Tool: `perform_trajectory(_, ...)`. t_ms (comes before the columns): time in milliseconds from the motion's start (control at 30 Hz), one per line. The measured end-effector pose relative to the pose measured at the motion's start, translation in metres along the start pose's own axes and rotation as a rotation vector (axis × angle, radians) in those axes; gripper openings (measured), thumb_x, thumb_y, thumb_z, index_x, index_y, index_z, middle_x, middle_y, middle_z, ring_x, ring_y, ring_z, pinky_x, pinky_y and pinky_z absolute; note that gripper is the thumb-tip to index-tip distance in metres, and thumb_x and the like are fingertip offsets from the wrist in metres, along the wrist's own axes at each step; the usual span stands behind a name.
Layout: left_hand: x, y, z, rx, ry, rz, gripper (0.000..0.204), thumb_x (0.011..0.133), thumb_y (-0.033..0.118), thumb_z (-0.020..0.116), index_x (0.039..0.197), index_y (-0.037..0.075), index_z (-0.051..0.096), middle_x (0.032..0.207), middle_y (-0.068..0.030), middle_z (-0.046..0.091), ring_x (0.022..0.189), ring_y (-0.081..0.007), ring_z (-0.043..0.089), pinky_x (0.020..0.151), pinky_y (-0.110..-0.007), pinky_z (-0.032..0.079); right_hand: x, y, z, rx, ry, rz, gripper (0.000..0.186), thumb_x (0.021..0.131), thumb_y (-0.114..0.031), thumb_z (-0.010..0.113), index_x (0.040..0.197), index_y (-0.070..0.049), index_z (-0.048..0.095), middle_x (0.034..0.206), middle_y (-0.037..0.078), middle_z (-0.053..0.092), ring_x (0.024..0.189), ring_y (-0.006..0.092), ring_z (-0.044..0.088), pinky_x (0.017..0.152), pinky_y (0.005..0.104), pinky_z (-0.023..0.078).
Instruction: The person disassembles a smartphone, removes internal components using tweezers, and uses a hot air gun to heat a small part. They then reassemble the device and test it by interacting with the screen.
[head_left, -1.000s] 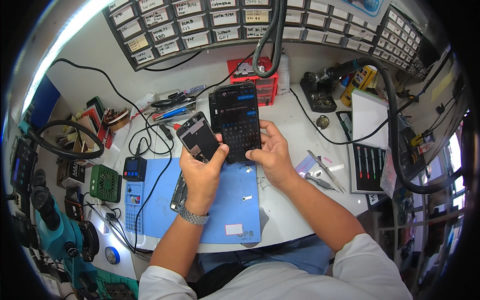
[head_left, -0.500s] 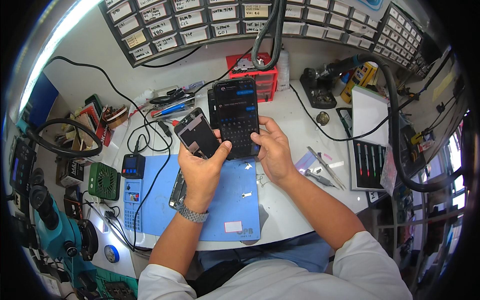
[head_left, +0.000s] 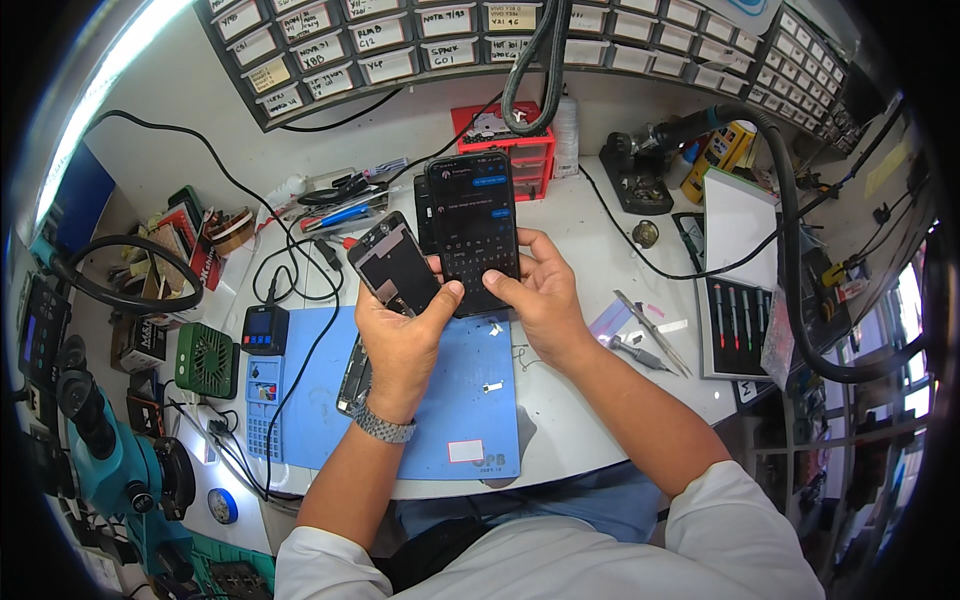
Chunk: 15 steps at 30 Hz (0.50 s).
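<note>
A lit smartphone (head_left: pixel 470 215) showing a chat and a keyboard is held upright between my hands. My right hand (head_left: pixel 548 300) wraps its right side, with the thumb on the lower keyboard. My left hand (head_left: pixel 402 335) grips a detached phone screen (head_left: pixel 395 262), its inner side toward me, and its thumb reaches the smartphone's lower left edge. Behind the smartphone's left edge, a dark flat object (head_left: pixel 423 215) shows in part. Below my left hand an opened phone body (head_left: pixel 355 380) lies on the blue work mat (head_left: pixel 450 410), partly hidden by my wrist.
Tweezers (head_left: pixel 650 330) and a grey pen-like tool (head_left: pixel 640 353) lie to the right, near a screwdriver case (head_left: pixel 738 325). A red drawer box (head_left: pixel 530 165) stands behind. At left are a green fan (head_left: pixel 208 360), looping cables and a teal microscope (head_left: pixel 110 470).
My right thumb has moved left and slightly down over the smartphone's keyboard. Text has appeared in its typing area. The left hand keeps its grip, almost still.
</note>
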<state>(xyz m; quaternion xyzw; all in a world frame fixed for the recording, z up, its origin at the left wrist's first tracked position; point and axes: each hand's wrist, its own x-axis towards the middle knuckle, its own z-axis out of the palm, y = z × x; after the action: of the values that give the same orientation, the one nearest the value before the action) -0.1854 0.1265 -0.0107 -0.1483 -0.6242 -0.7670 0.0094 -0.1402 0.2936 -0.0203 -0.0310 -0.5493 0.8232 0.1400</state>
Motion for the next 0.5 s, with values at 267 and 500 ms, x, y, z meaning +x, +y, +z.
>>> perform_trajectory(267,0.0001,0.0009,-0.0002,-0.014,0.008,-0.01,0.042,0.087,-0.007,0.083,0.123,0.0,0.062,0.113,-0.0101,0.076,0.097,-0.0153,0.075,0.086,-0.03,0.064,-0.001,0.0015,-0.0035,-0.024,-0.057,-0.035,0.07,0.081,0.014,0.064,0.147,0.002,0.045,0.125,0.02,0.071,0.116,0.0215,0.073,0.099,0.0332,0.059)
perform_trajectory(500,0.0004,-0.0017,-0.0024,0.008,0.011,0.003,0.04,0.087,-0.008,0.081,0.122,0.0,0.062,0.113,-0.0101,0.075,0.097,-0.0149,0.075,0.085,-0.03,0.064,0.0017,0.0035,-0.0089,0.093,-0.06,0.034,0.056,0.09,0.006,0.054,0.146,0.004,0.047,0.126,0.022,0.071,0.112,0.0211,0.074,0.096,0.0312,0.06)
